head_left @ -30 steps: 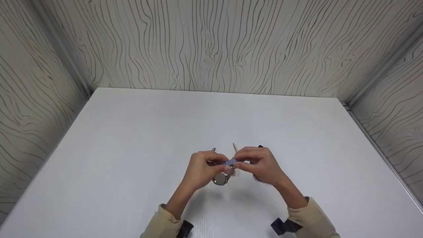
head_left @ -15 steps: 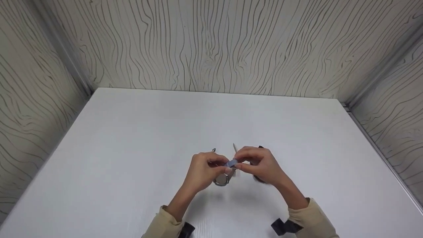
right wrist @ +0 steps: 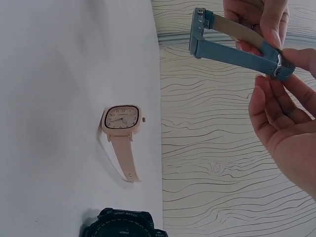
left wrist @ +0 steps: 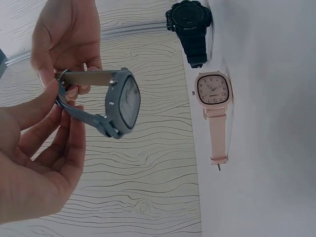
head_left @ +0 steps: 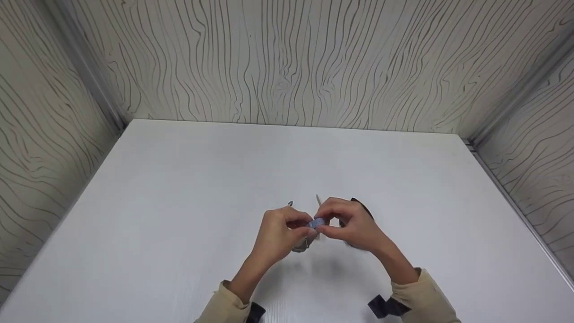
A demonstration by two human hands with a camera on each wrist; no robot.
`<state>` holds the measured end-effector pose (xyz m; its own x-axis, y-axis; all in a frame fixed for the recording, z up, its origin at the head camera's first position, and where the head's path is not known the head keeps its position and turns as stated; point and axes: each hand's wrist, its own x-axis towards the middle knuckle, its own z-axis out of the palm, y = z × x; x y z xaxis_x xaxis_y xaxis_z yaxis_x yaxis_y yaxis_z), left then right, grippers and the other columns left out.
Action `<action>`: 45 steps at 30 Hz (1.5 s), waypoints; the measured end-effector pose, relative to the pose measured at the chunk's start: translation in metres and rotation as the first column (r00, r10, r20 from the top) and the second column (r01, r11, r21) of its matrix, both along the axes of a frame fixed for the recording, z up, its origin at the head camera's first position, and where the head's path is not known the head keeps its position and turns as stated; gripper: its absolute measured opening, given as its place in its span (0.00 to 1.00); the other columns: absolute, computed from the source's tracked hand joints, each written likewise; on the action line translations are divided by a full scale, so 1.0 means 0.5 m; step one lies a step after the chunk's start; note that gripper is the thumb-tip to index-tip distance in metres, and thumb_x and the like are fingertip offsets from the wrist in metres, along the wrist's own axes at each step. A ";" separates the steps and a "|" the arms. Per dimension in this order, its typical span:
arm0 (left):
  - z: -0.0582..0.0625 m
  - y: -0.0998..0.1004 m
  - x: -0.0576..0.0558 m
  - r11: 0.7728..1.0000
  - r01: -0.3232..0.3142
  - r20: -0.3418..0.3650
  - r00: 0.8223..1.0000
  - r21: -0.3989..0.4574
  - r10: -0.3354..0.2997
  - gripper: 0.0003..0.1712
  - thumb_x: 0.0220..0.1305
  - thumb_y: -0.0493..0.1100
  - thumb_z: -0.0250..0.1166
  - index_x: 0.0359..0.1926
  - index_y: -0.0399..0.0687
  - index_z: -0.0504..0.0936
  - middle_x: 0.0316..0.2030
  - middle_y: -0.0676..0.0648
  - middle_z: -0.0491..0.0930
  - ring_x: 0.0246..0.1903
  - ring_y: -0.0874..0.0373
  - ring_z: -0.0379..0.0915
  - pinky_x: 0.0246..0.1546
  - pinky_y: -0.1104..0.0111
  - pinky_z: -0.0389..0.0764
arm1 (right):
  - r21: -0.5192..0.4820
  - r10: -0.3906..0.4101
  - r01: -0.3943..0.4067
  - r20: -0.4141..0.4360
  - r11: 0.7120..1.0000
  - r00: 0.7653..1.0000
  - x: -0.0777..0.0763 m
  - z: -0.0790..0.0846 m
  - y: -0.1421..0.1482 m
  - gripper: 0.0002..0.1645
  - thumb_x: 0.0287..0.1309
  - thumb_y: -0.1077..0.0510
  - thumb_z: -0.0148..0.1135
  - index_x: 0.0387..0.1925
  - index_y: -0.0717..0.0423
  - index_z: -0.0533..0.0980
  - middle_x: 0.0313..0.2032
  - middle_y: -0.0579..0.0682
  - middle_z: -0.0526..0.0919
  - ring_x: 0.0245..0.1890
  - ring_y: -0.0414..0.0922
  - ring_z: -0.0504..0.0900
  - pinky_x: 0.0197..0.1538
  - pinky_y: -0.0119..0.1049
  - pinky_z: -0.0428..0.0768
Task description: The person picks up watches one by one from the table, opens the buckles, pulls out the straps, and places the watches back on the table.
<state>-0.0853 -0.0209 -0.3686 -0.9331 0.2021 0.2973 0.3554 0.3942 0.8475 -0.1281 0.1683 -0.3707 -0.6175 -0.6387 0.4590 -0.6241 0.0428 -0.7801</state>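
Observation:
Both hands hold a blue wristwatch (left wrist: 123, 103) above the white table, gripping it at the buckle end. The left hand (head_left: 273, 233) pinches the strap from one side between thumb and fingers. From the other side the right hand (head_left: 354, 224) pinches the same stretch of strap. In the right wrist view the strap (right wrist: 237, 54) forms a loop, with a silver buckle (right wrist: 278, 64) beside the fingertips. The watch case hangs below the left hand in the head view, partly covered by it.
A pink wristwatch (left wrist: 213, 90) lies on the white table (head_left: 224, 166), mostly behind the hands in the head view. Close by it is a black sports watch (left wrist: 190, 32). Wood-patterned walls (head_left: 278, 58) stand at the back and sides.
The left hand has shifted slightly right. The strap between the fingertips has turned a little, and less of the watch face shows below the left hand. Both hands keep their pinch.

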 end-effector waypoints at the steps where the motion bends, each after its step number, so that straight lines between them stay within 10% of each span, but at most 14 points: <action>1: 0.000 0.000 0.000 1.000 0.000 -0.001 1.000 -0.003 0.000 0.05 0.48 0.34 0.70 0.30 0.43 0.85 0.27 0.53 0.80 0.28 0.64 0.75 0.31 0.75 0.76 | 0.006 -0.001 0.001 -0.008 1.000 1.000 -0.001 -0.001 0.001 0.10 0.48 0.73 0.62 0.33 0.60 0.79 0.30 0.54 0.78 0.30 0.43 0.74 0.34 0.31 0.77; 45: -0.001 -0.002 -0.004 1.000 0.022 0.023 0.999 -0.004 -0.022 0.05 0.49 0.35 0.70 0.31 0.41 0.85 0.27 0.52 0.81 0.28 0.64 0.75 0.30 0.76 0.77 | -0.101 0.050 -0.039 0.106 0.994 0.993 0.000 -0.003 0.009 0.09 0.50 0.75 0.59 0.37 0.70 0.76 0.33 0.60 0.77 0.33 0.46 0.78 0.39 0.33 0.79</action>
<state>-0.0871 -0.0218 -0.3690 -0.9350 0.2238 0.2750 0.3445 0.3899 0.8540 -0.1280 0.1730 -0.3721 -0.6390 -0.6218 0.4529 -0.5353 -0.0635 -0.8423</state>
